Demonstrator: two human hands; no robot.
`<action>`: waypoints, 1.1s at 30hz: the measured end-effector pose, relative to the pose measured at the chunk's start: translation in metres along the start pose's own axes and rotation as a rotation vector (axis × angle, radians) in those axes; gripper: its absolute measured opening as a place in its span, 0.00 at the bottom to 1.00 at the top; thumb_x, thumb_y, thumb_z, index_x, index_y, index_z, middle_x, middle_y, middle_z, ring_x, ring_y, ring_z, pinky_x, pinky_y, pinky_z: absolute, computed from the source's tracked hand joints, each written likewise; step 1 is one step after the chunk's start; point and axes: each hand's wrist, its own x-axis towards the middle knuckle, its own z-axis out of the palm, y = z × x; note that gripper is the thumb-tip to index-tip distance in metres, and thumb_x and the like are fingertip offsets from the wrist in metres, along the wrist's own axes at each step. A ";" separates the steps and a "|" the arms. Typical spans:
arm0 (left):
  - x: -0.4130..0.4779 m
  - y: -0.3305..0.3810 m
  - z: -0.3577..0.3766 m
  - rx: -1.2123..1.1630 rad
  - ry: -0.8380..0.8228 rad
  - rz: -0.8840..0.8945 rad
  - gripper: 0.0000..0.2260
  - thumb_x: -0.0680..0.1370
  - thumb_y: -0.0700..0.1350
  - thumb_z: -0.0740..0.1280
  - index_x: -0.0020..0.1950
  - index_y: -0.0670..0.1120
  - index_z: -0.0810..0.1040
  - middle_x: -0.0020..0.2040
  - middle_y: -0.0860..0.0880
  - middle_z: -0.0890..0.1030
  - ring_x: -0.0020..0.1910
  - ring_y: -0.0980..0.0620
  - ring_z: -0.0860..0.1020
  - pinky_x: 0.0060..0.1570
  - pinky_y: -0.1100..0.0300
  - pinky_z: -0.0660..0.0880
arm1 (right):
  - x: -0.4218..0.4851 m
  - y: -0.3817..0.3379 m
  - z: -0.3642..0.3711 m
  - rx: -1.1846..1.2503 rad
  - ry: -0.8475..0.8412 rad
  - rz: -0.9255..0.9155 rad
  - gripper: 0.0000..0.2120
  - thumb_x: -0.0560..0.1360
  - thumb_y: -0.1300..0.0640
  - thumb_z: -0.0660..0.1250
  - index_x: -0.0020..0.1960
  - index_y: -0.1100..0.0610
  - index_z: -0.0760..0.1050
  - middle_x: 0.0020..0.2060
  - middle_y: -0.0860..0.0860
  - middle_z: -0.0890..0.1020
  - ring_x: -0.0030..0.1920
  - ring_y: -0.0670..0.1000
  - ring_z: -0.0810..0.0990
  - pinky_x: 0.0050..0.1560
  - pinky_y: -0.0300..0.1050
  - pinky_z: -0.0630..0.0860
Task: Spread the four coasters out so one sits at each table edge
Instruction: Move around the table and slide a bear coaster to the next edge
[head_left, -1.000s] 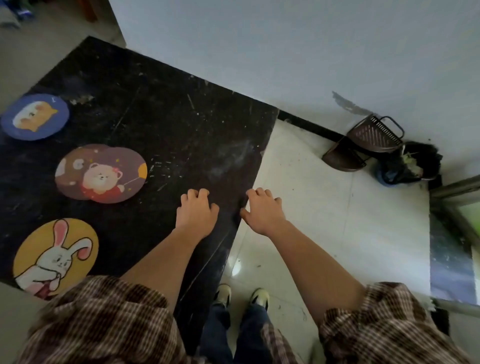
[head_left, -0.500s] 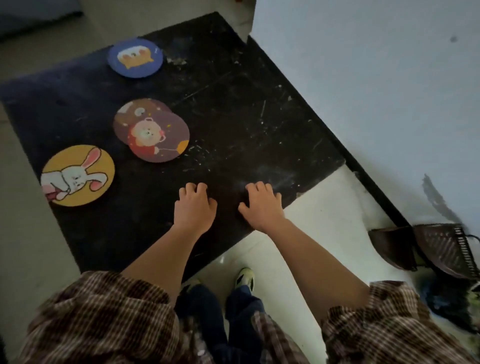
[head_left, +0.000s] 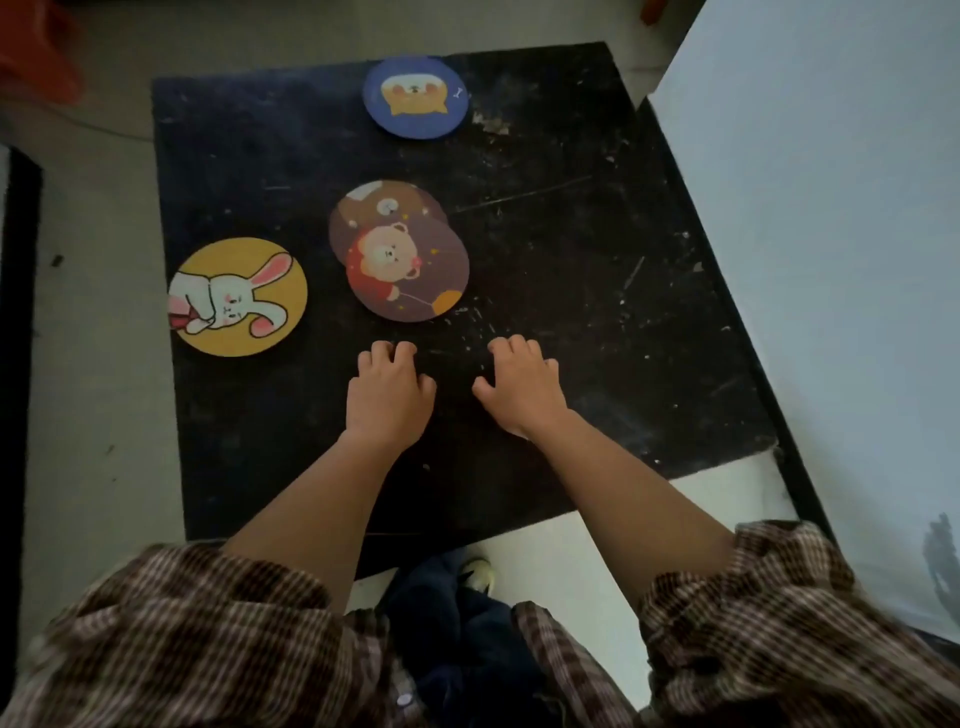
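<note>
Four round coasters lie on a black table (head_left: 597, 291). A blue one with an orange animal (head_left: 415, 97) sits at the far edge. At the left edge lies a yellow coaster with a white rabbit (head_left: 238, 296). In the middle, a purple bear coaster (head_left: 408, 271) overlaps a brown coaster (head_left: 379, 205) beneath it. My left hand (head_left: 389, 395) and my right hand (head_left: 519, 387) rest palm down on the table just in front of the bear coaster, fingers apart, holding nothing.
A pale wall (head_left: 831, 260) runs along the table's right side. Light floor tiles (head_left: 93, 415) surround the table on the left and near side. My shoes (head_left: 480, 571) show below the near edge. Something orange (head_left: 36, 52) stands at the far left.
The view has swung left, so the whole table and all coasters now sit ahead of me. Both hands stay flat on the table, now nearer its middle. No coaster has moved.
</note>
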 end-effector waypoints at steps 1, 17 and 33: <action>0.008 0.000 -0.002 -0.032 -0.004 -0.024 0.21 0.77 0.50 0.62 0.69 0.47 0.65 0.67 0.42 0.67 0.65 0.44 0.67 0.56 0.49 0.71 | 0.009 -0.002 -0.002 0.006 -0.001 0.006 0.22 0.76 0.49 0.62 0.66 0.57 0.66 0.62 0.56 0.71 0.64 0.57 0.68 0.60 0.57 0.67; 0.098 -0.003 -0.026 -0.686 0.195 -0.563 0.21 0.75 0.47 0.64 0.67 0.46 0.67 0.65 0.44 0.69 0.62 0.47 0.70 0.59 0.50 0.72 | 0.126 -0.017 -0.021 0.186 -0.003 0.065 0.22 0.75 0.48 0.63 0.65 0.57 0.68 0.61 0.56 0.70 0.62 0.55 0.68 0.57 0.52 0.71; 0.101 -0.003 -0.027 -1.279 0.107 -0.803 0.13 0.76 0.40 0.66 0.61 0.43 0.76 0.53 0.46 0.80 0.49 0.52 0.79 0.46 0.58 0.78 | 0.130 -0.031 -0.022 1.201 -0.106 0.574 0.25 0.69 0.59 0.71 0.63 0.57 0.66 0.54 0.55 0.75 0.49 0.52 0.78 0.43 0.46 0.78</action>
